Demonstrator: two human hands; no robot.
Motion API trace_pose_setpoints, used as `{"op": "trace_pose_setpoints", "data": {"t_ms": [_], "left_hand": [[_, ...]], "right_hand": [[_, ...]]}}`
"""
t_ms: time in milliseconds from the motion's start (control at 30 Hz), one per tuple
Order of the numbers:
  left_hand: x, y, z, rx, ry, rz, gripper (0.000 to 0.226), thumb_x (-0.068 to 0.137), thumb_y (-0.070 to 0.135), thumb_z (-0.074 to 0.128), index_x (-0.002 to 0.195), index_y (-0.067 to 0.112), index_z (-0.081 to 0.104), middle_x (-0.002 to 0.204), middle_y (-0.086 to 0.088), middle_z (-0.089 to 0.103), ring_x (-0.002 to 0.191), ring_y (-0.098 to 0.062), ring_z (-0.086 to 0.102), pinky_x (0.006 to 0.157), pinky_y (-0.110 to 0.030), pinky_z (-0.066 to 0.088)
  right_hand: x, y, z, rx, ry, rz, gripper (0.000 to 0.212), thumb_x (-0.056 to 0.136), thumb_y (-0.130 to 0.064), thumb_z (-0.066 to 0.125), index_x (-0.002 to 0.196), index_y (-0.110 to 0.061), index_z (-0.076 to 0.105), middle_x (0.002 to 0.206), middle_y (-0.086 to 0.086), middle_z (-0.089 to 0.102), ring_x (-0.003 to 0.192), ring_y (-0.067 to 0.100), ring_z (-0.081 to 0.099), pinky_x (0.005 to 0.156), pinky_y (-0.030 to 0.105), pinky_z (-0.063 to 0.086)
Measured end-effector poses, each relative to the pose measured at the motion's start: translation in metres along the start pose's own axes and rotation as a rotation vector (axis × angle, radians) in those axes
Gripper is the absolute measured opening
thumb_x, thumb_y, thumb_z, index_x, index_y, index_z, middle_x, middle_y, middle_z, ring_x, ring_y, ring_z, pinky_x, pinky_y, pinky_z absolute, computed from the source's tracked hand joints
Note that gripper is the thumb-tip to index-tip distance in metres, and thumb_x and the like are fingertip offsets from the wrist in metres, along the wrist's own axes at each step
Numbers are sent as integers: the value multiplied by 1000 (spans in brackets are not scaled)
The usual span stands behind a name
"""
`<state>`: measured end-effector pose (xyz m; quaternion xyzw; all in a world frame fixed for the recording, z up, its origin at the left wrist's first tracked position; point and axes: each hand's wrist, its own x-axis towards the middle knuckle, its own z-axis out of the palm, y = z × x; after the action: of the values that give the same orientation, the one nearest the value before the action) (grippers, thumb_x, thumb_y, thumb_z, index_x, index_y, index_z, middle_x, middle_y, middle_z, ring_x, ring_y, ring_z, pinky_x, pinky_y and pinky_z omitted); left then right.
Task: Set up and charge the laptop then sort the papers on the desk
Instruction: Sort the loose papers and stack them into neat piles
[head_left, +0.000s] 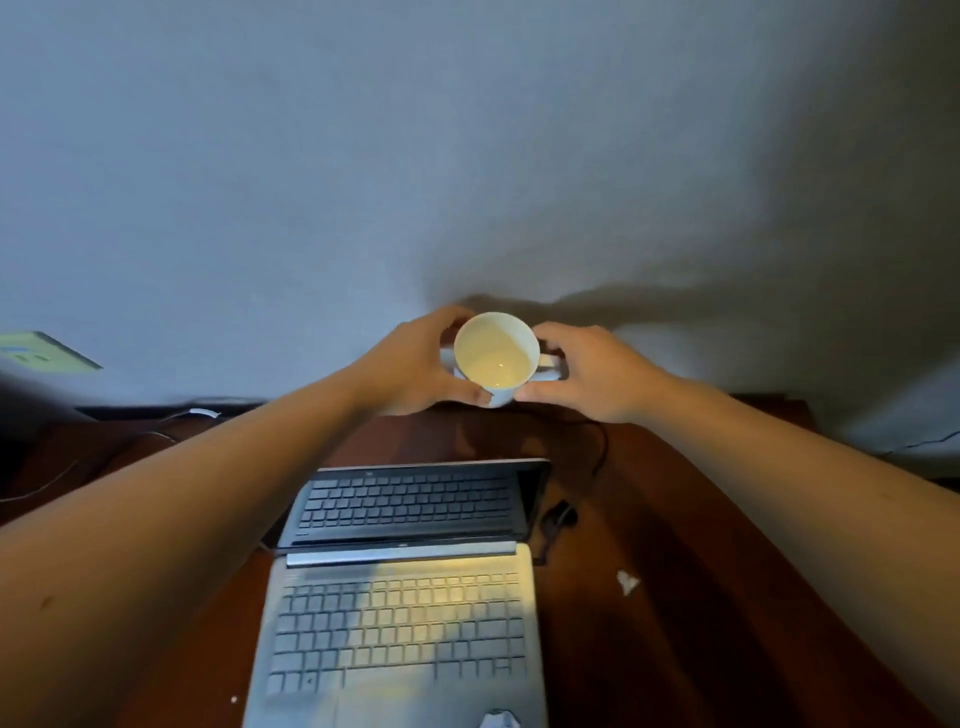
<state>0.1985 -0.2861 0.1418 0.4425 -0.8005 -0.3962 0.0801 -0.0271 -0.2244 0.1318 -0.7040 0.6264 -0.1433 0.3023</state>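
Laptop (400, 613) stands open on the worktop (701, 519), cable (600, 452) seemingly plugged in. My left hand (415, 366) and right hand (589, 374) grip the white cup (496, 353); paper scraps (627, 582) not yet sorted.

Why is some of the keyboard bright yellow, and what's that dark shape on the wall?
Head view: warm light hits a patch of the open silver laptop; the dark shape is shadow cast by the left hand, right hand and white ceramic cup.

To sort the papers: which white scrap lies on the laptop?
The crumpled scrap at the picture's bottom edge, on the laptop; the other scrap lies on the desk.
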Motion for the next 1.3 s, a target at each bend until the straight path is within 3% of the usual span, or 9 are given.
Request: {"op": "trace_pose_setpoints", "data": {"t_ms": [167,300,400,500,733,867,1133,1300], "left_hand": [[26,78,52,23,-50,-10,81,72,27,92,141,36,49,126,14,60,113,-13,62,102,-34,48],[58,122,113,77,-111,-28,87,75,23,89,148,29,41,130,5,60,117,-18,59,97,-35,46],[84,144,160,65,-159,-69,84,75,22,89,146,21,43,137,-1,61,122,-23,59,102,-40,47],[108,156,203,51,-208,-96,79,72,21,91,139,23,51,131,1,65,120,-22,62,104,-45,49],[151,177,278,73,-268,-81,82,74,27,90,144,26,47,132,-1,65,117,-24,62,102,-45,49],[169,190,306,116,-300,-49,74,81,26,84,144,21,45,132,-4,64,117,-26,60,101,-43,49],[185,201,339,162,-303,-16,63,85,27,81,139,16,51,128,-6,65,110,-25,62,95,-38,50],[187,192,341,255,-311,8,71,84,36,80,144,22,46,127,-3,66,108,-24,64,93,-40,53]], "right_hand": [[-58,64,-45,-30,42,25,55,82,-53,73,127,-27,55,116,-10,65,97,11,60,83,39,54],[-98,122,-67,-127,31,64,55,85,-54,69,129,-24,54,116,-3,65,96,17,60,81,39,53],[-123,165,-75,-148,39,115,56,86,-53,68,131,-22,53,116,0,65,97,19,60,80,36,51],[-143,207,-73,-118,33,191,60,86,-54,67,135,-23,50,121,-2,64,102,19,60,81,34,51],[-171,291,-63,53,35,356,60,80,-53,73,130,-27,53,120,-8,64,101,12,61,85,36,54],[-179,323,-69,100,46,381,56,81,-44,77,130,-24,55,121,-9,63,100,8,58,79,25,45],[-188,355,-76,69,28,439,58,80,-47,77,130,-28,54,121,-9,63,104,13,61,85,34,53],[-190,350,-74,-25,-26,488,66,80,-55,73,135,-29,47,124,-6,61,102,15,60,83,37,54]]}}
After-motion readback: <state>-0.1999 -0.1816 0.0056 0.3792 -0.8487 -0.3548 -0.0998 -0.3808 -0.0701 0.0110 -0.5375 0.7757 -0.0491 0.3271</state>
